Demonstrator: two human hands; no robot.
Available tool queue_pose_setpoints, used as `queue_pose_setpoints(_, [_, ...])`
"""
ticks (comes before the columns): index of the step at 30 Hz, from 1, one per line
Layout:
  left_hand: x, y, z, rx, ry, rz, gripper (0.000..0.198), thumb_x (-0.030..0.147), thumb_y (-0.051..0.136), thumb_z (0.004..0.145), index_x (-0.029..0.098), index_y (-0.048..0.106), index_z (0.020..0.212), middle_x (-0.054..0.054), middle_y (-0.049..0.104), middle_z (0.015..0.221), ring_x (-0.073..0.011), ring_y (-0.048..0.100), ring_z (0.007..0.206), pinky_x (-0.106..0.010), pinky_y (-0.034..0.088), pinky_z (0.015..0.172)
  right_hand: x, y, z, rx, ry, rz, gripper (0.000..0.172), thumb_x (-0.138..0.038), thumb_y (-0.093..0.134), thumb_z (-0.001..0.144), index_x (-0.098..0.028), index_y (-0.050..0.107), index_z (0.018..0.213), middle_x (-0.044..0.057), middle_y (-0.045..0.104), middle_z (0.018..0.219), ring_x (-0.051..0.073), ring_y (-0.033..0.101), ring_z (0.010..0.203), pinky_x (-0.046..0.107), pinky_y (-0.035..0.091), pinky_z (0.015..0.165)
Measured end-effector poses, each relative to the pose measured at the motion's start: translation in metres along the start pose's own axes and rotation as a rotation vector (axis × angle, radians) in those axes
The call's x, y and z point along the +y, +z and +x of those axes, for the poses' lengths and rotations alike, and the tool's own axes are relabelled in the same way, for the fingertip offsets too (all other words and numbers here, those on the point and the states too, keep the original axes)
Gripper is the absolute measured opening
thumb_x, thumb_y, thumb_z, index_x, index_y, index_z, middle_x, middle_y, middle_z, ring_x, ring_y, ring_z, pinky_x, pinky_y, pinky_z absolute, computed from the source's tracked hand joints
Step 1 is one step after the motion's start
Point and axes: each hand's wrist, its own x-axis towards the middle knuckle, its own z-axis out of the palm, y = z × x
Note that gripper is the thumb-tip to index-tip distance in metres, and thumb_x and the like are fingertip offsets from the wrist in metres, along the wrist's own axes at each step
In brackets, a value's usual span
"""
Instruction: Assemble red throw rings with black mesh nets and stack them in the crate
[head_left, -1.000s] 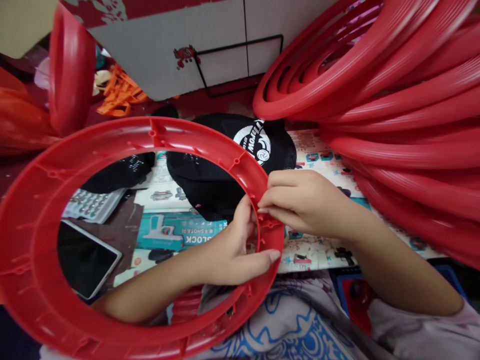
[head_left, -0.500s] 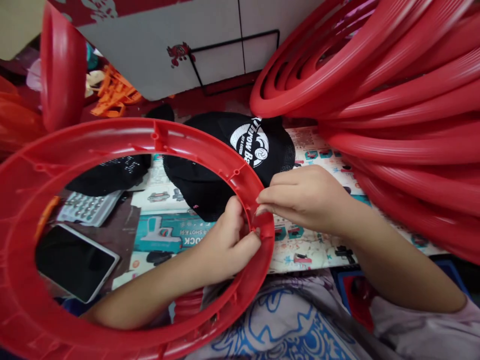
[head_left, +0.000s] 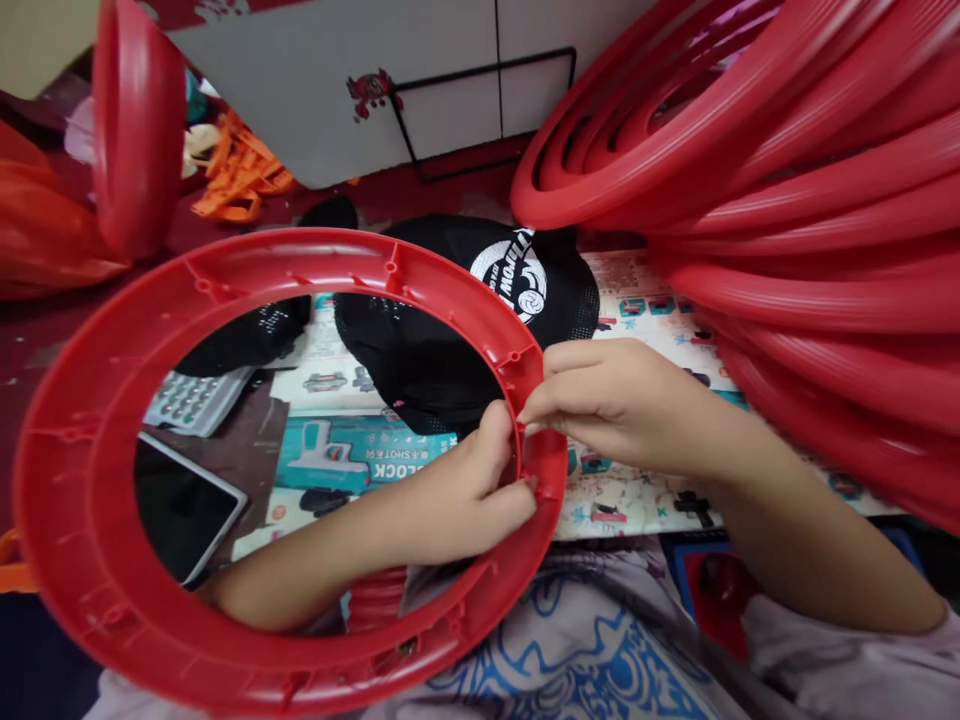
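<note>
A large red plastic ring [head_left: 82, 500], its hollow ribbed side facing me, is held up at a tilt. My left forearm passes behind the ring's lower left and shows through its opening. My left hand [head_left: 487, 490] is closed round the inner rim on the right side. Just opposite, my right hand [head_left: 600, 400] has its fingertips pinched together in the channel of the ring. Whatever lies between those fingertips is too small or hidden to make out. Small posts and ribs line the channel. Behind the ring lies a black fabric piece [head_left: 420, 370] with white lettering.
Many red rings [head_left: 810, 240] are stacked at right. Another red ring [head_left: 142, 140] stands at upper left, near orange plastic parts [head_left: 240, 170]. A phone [head_left: 184, 510] and a calculator [head_left: 199, 400] lie behind the ring. Printed cardboard [head_left: 637, 500] covers the table before a white box [head_left: 315, 110].
The ring's far left side has come rightward, so its whole outline now shows. It has turned slightly, its ribs shifting along. Both hands stay at its right side, the right one still pinched.
</note>
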Motion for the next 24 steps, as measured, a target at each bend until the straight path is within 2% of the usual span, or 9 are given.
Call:
queue_pose_setpoints(11, [0.0002, -0.0027, -0.0002, -0.059, 0.006, 0.033, 0.032, 0.024, 0.045, 0.084, 0.017, 0.031, 0.112, -0.011, 0.051, 0.111, -0.0242, 0.055, 0.098, -0.045, 0.05, 0.085, 0.0025, -0.0009, 0.0018, 0.016, 0.032, 0.033, 0.015, -0.003, 0.06, 0.082, -0.011, 0.073, 0.079, 0.003, 0.066, 0.08, 0.01, 0.061, 0.071, 0.019, 0.044, 0.062])
queue_pose_setpoints(14, [-0.0002, 0.0001, -0.0003, -0.031, 0.025, 0.009, 0.041, 0.023, 0.046, 0.085, 0.017, 0.027, 0.121, -0.011, 0.051, 0.111, -0.0249, 0.054, 0.102, -0.044, 0.049, 0.086, 0.0027, -0.0004, 0.002, 0.013, 0.038, 0.006, 0.016, -0.004, 0.059, 0.082, -0.012, 0.072, 0.08, 0.003, 0.067, 0.081, 0.01, 0.061, 0.072, 0.019, 0.044, 0.063])
queue_pose_setpoints(16, [-0.0005, 0.0025, -0.0002, 0.013, 0.046, -0.042, 0.053, 0.021, 0.047, 0.086, 0.018, 0.018, 0.131, -0.01, 0.052, 0.109, -0.0249, 0.054, 0.104, -0.042, 0.049, 0.087, 0.0031, -0.0002, 0.0021, 0.037, 0.021, 0.001, 0.014, -0.004, 0.061, 0.082, -0.012, 0.072, 0.08, 0.002, 0.067, 0.081, 0.01, 0.061, 0.073, 0.019, 0.043, 0.063])
queue_pose_setpoints(19, [-0.0013, 0.0044, 0.0008, 0.025, 0.056, -0.094, 0.065, 0.021, 0.047, 0.088, 0.02, 0.006, 0.137, -0.007, 0.054, 0.103, -0.0218, 0.057, 0.095, -0.037, 0.05, 0.081, 0.004, 0.0001, 0.0024, 0.043, 0.043, -0.015, 0.012, -0.006, 0.063, 0.081, -0.014, 0.072, 0.08, 0.002, 0.067, 0.08, 0.01, 0.061, 0.071, 0.019, 0.042, 0.063])
queue_pose_setpoints(24, [-0.0049, 0.0037, 0.0023, 0.008, 0.08, -0.133, 0.058, 0.02, 0.049, 0.089, 0.022, 0.013, 0.135, -0.008, 0.053, 0.106, -0.0191, 0.058, 0.093, -0.03, 0.051, 0.076, 0.0044, 0.0013, 0.0032, -0.011, 0.091, -0.038, 0.012, -0.009, 0.063, 0.082, -0.014, 0.073, 0.08, 0.003, 0.067, 0.079, 0.011, 0.061, 0.071, 0.02, 0.04, 0.062])
